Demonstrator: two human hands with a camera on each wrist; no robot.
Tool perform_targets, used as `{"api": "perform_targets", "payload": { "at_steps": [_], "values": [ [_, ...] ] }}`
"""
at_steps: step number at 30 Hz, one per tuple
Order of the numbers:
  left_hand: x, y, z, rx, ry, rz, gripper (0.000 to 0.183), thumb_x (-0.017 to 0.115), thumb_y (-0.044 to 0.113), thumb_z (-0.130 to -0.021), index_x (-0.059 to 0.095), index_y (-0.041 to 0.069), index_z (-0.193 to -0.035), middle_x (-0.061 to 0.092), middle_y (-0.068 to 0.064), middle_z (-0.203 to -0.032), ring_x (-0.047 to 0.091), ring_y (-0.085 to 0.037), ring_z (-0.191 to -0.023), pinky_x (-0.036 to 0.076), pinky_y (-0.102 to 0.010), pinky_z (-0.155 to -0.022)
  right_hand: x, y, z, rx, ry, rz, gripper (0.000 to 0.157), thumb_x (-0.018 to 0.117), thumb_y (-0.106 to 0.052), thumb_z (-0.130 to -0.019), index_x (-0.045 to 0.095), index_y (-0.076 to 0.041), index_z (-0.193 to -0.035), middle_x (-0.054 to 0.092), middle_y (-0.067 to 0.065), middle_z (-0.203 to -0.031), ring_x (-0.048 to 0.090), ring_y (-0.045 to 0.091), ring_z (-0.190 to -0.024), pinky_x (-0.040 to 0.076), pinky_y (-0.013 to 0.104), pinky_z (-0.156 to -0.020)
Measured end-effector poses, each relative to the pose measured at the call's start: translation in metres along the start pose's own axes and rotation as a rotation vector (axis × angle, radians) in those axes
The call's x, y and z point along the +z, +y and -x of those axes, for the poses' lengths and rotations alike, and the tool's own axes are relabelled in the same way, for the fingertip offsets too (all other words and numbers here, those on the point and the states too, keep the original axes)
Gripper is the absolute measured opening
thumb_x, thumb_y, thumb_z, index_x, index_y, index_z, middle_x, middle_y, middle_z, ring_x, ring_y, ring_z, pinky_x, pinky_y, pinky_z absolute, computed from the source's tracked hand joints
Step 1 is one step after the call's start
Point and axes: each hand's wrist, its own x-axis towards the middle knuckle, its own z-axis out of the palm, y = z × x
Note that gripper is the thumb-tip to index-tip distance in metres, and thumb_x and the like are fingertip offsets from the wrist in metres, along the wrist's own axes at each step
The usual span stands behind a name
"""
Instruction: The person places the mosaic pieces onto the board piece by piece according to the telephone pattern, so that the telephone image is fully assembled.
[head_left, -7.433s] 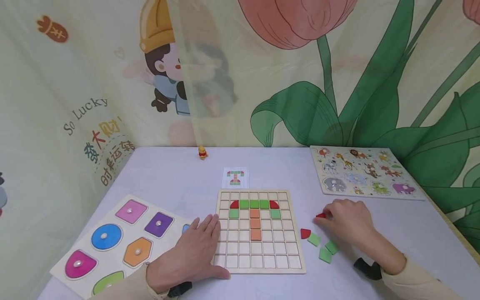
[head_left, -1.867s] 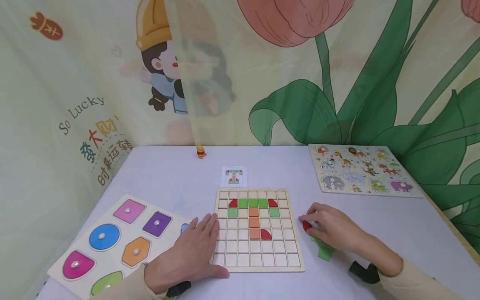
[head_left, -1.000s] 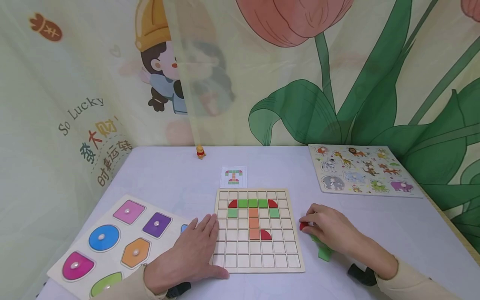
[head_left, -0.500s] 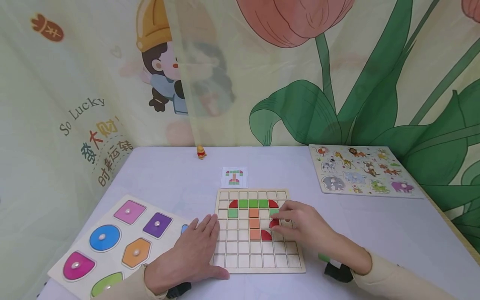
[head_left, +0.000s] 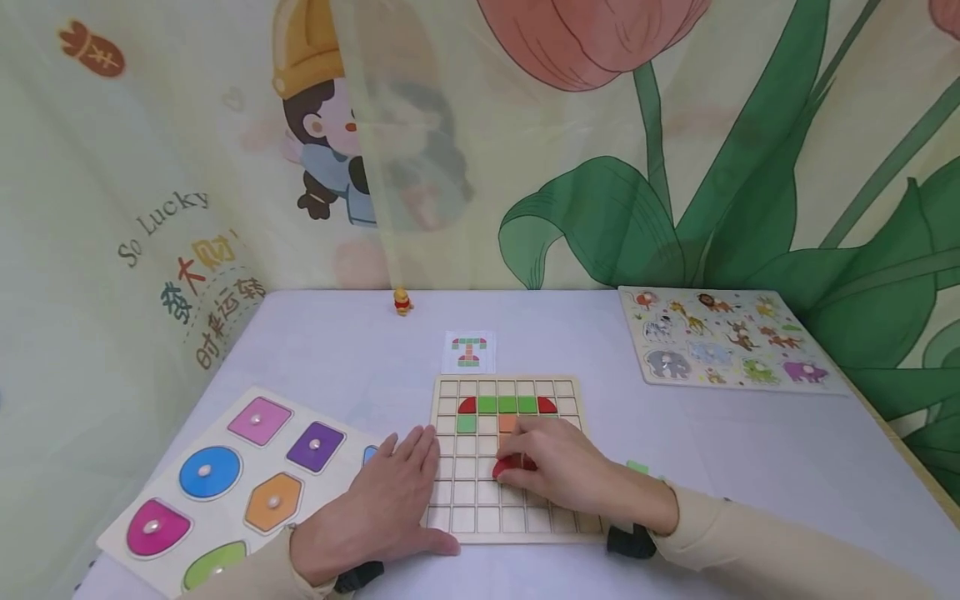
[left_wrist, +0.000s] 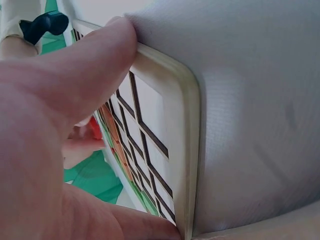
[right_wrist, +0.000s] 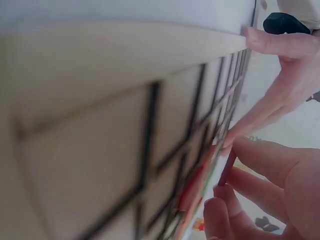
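Note:
My right hand (head_left: 562, 467) pinches a red quarter-circle tile (head_left: 501, 471) over the middle of the wooden grid board (head_left: 465, 521). In the right wrist view, thumb and fingertips hold the thin tile (right_wrist: 228, 167) edge-on, above the grid. Green square tiles (head_left: 487, 405), red quarter-circles (head_left: 547, 405) and an orange square (head_left: 507, 423) lie in the board's cells; my hand covers several cells. Flat along the board's left edge rests my left hand (head_left: 393, 500), fingers straight. Its thumb (left_wrist: 117, 42) touches the near corner in the left wrist view.
A pattern card (head_left: 469, 352) lies behind the board. Loose green squares (head_left: 637, 467) are partly hidden by my right arm. A knobbed shape puzzle (head_left: 176, 450) lies left, an animal puzzle (head_left: 712, 385) back right, and a small bear figure (head_left: 402, 302) at the far edge.
A red quarter-circle was set right of the lowest orange square. My right hand then took another red one from the right and carried it left over the board. The left hand stays put.

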Motion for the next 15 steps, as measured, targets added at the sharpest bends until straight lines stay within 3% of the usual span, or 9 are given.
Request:
{"api": "perform_targets", "payload": {
  "at_steps": [6, 15],
  "values": [
    [0.000, -0.001, 0.000, -0.002, 0.010, -0.006, 0.123, 0.064, 0.087, -0.074, 0.041, -0.003, -0.154, 0.036, -0.020, -0.165, 0.035, -0.032, -0.154, 0.033, -0.052, -0.123, -0.007, -0.006, -0.007, -0.009, -0.021, -0.002, 0.019, 0.083, -0.032, -0.087, 0.082, -0.020, -0.102, 0.063, -0.013, -0.082, 0.051, 0.003, -0.070, 0.042, 0.016, -0.059],
    [0.000, -0.001, 0.001, 0.001, 0.014, 0.011, 0.123, 0.064, 0.086, -0.073, 0.040, -0.004, -0.154, 0.036, -0.021, -0.165, 0.036, -0.033, -0.154, 0.034, -0.053, -0.122, 0.003, -0.005, -0.012, -0.006, -0.023, 0.026, 0.019, 0.084, -0.032, -0.086, 0.082, -0.019, -0.101, 0.061, -0.011, -0.079, 0.046, 0.000, -0.067, 0.039, 0.015, -0.059]
  ]
}}
